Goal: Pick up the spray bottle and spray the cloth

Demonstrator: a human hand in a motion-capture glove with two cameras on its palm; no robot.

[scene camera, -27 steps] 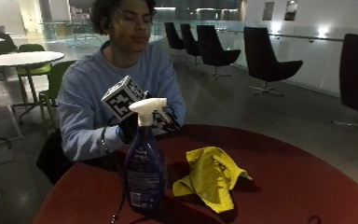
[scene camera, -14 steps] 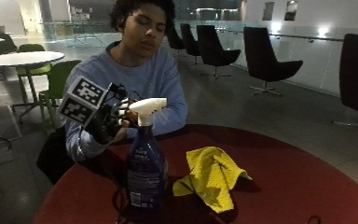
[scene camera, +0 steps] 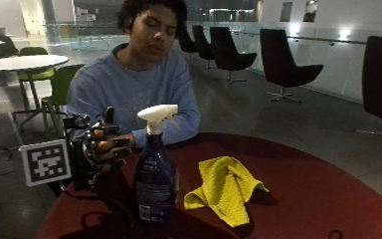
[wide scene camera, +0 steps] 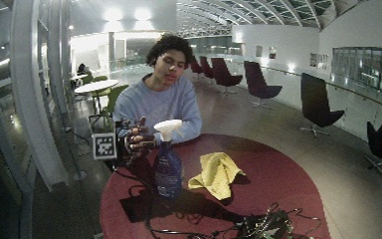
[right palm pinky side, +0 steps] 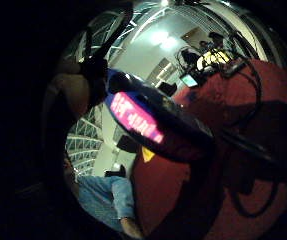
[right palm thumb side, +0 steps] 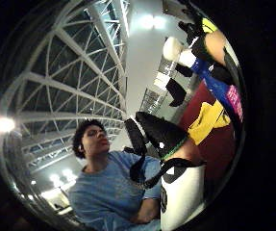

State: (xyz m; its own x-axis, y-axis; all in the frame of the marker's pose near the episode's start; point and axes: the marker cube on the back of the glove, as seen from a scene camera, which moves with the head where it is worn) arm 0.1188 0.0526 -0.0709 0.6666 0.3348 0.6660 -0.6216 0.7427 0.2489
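Two things sit on the red counter (scene camera: 323,199): the blue spray bottle (scene camera: 155,177) standing upright near its front edge, and the yellow cloth (scene camera: 225,186) crumpled just beside it. Her gloved right hand (scene camera: 101,149) hovers by the bottle's neck, its grip loosely curled and holding nothing.

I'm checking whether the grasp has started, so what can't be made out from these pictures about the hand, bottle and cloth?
- Gloved right hand beside the spray bottle: the outside views do not settle whether they touch.
- Bottle's label: blurred in the little-finger view and too dark in the outside view to read.
- Yellow cloth: folds hide its underside, and whether it is wet cannot be told.
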